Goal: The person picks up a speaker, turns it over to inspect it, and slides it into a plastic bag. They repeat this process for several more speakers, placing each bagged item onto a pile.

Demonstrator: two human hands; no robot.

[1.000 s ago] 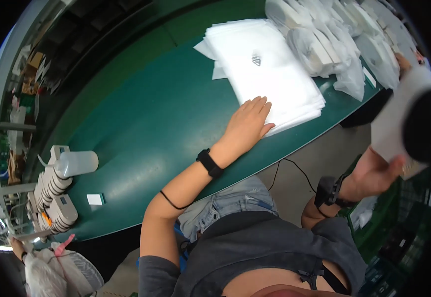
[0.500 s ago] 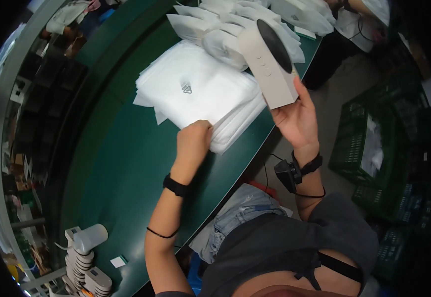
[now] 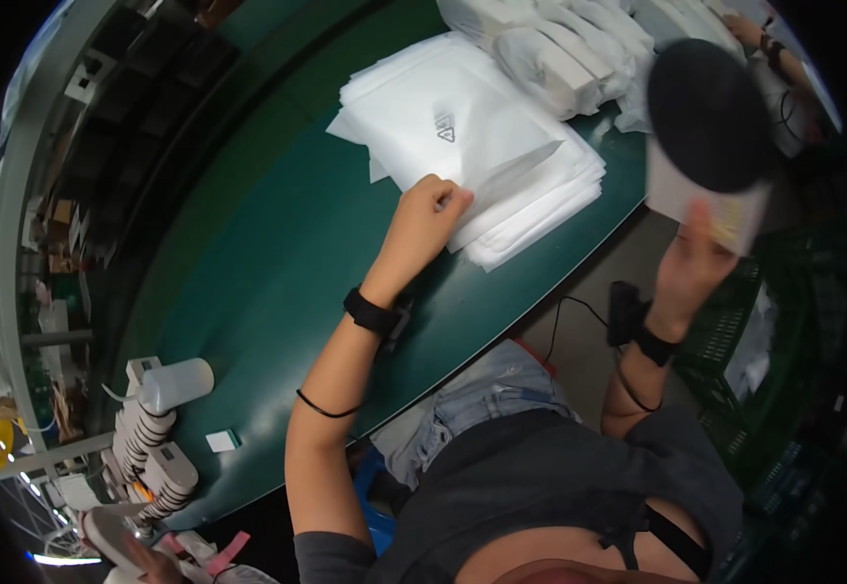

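Observation:
A stack of flat white translucent bags lies on the green table, with a small dark print on the top one. My left hand pinches the near edge of the top bag, whose edge is raised and folded open a little. Off to the right, beyond the table edge, my right hand grips a pale boxy device by its lower end. The device has a large black oval face and is slightly blurred; a yellowish patch shows near my fingers.
Several bagged white items sit at the table's far side. A translucent squeeze bottle, a stack of pale devices and a small white-green card are at the left. Green crates stand on the right. Another person's hand shows at top right.
My right hand has swung the device rightward, away from the bags, and turned its black face more toward view. The top bag's near edge has been lifted by my left hand.

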